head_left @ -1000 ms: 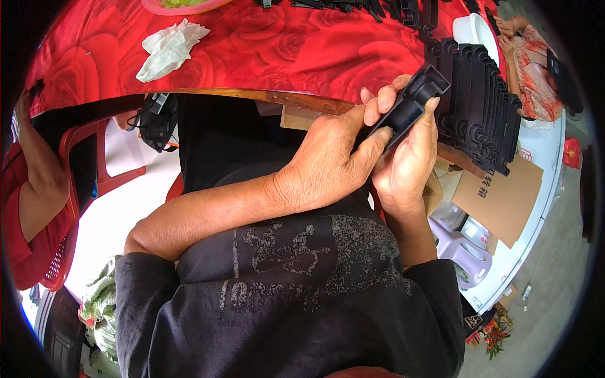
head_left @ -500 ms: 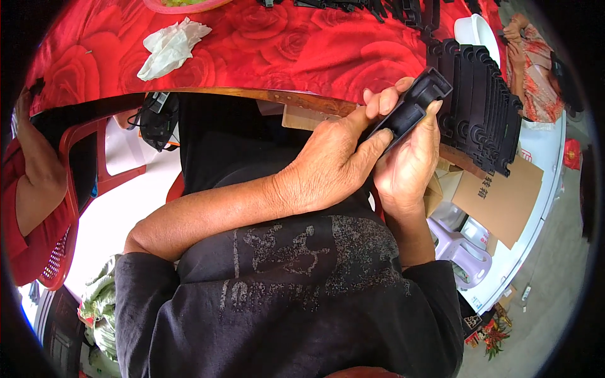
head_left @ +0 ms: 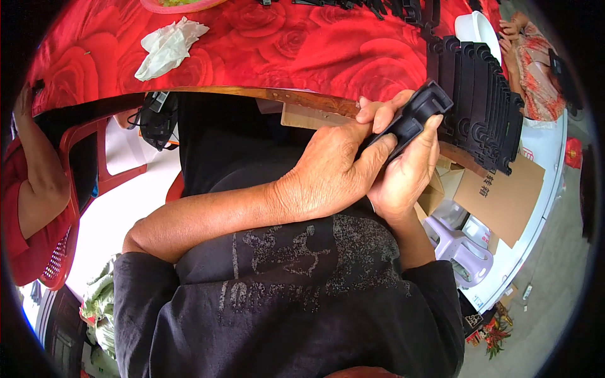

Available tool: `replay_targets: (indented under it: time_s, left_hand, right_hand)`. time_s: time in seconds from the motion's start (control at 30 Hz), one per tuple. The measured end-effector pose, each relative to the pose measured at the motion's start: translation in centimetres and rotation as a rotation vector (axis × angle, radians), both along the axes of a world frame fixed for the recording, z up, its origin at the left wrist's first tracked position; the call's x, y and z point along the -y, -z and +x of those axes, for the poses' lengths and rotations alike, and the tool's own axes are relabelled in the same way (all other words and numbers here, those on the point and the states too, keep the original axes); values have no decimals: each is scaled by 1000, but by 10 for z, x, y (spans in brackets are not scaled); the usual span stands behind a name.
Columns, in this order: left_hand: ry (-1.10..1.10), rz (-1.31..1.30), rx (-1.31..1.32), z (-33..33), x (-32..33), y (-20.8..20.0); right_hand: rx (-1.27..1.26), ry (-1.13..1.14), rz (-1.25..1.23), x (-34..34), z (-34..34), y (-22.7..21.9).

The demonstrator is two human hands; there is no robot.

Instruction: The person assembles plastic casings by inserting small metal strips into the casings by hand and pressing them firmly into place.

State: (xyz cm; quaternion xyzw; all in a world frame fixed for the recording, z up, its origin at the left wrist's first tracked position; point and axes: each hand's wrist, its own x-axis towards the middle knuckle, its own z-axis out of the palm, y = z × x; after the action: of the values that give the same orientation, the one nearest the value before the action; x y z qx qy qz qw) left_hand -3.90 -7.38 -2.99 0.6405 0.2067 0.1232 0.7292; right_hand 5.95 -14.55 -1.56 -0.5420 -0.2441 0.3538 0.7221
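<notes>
A long black molded plastic part (head_left: 413,122) with raised edges and a hooked far end is held in front of me at the table's edge, slanting up to the right. My left hand (head_left: 343,157) is closed on its near end, thumb pressed into the channel and fingers over the far side. My right hand (head_left: 406,176) cups it from beneath and the right, with fingertips along its side. The near end of the part is hidden by my hands. Just right of it, a row of similar black plastic parts (head_left: 472,94) lies side by side at the table's edge.
The table has a red rose-patterned cloth (head_left: 283,50). On it are a crumpled white tissue (head_left: 169,49), a pink-rimmed bowl (head_left: 183,6) and a white container (head_left: 477,31). Cardboard (head_left: 498,195) and a lilac plastic stool (head_left: 463,249) stand lower right. Other people sit at both sides.
The black plastic part and both my hands have dropped slightly toward me. Both hands still hold it, my left thumb still in the channel.
</notes>
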Motion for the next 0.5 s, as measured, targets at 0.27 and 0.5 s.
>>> replay_targets:
  time_s: [0.27, 0.5]
  left_hand:
    - [15, -48, -50, -2, 3, -9]
    - [26, 2, -19, 0, 3, 2]
  right_hand:
    - [127, 64, -51, 4, -6, -3]
    - [-25, 40, -24, 3, 2, 3]
